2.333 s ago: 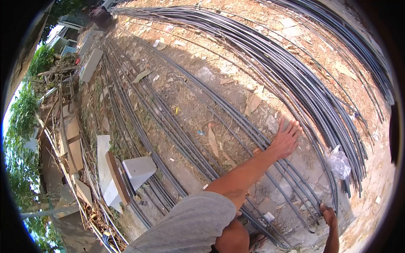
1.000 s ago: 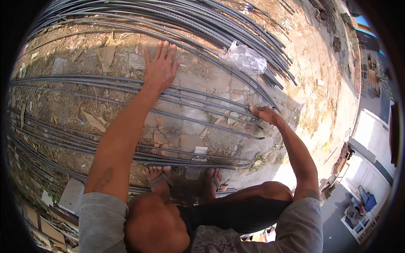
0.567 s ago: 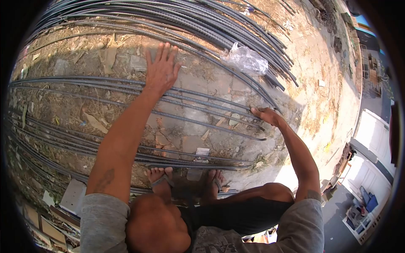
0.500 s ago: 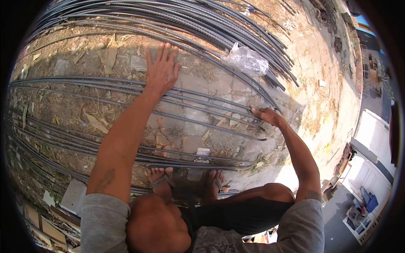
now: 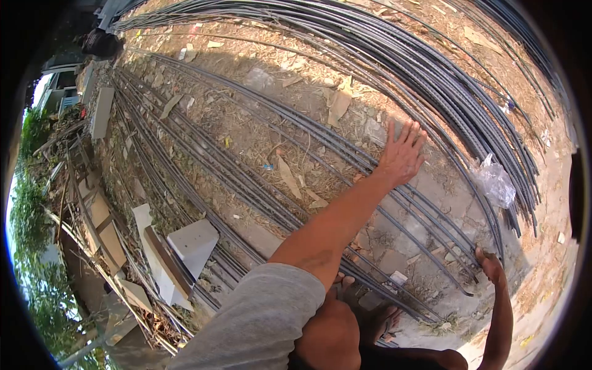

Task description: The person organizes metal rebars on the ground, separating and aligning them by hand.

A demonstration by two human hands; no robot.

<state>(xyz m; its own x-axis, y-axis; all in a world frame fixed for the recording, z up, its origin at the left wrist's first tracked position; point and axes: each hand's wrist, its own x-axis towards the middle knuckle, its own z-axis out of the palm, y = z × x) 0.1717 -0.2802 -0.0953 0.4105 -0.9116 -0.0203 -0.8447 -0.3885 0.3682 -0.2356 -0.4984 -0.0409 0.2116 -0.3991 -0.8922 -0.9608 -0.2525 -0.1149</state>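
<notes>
One grey sleeve (image 5: pixel 265 308) and one bare knee (image 5: pixel 330 336) fill the nearest part of the view; the left forearm (image 5: pixel 345 216) stretches across a narrow row of dark metal rods (image 5: pixel 316 130) on the ground, hiding a stretch of them; just past the row, the left hand (image 5: pixel 402 154) is palm down with its fingers spread well apart, though whether it presses on the ground cannot be told; the right hand (image 5: pixel 490 268) is at the near ends of that row, thumb and fingers bent close to the tips; whether they are clamped on a rod cannot be told.

Beyond the hands, a crumpled clear plastic bag (image 5: pixel 496 185) lies against the end of a thick rod bundle (image 5: pixel 425 71), covering part of it; the folds hide whatever the bag may hold; the bundle curves away across dry, littered soil.

Toward the left edge, more rods (image 5: pixel 246 185) run alongside the row; a pale block (image 5: pixel 193 242) sits over some of them, near a brown strip (image 5: pixel 168 264); farther off are scrap boards (image 5: pixel 95 206), then green leaves (image 5: pixel 37 185).
</notes>
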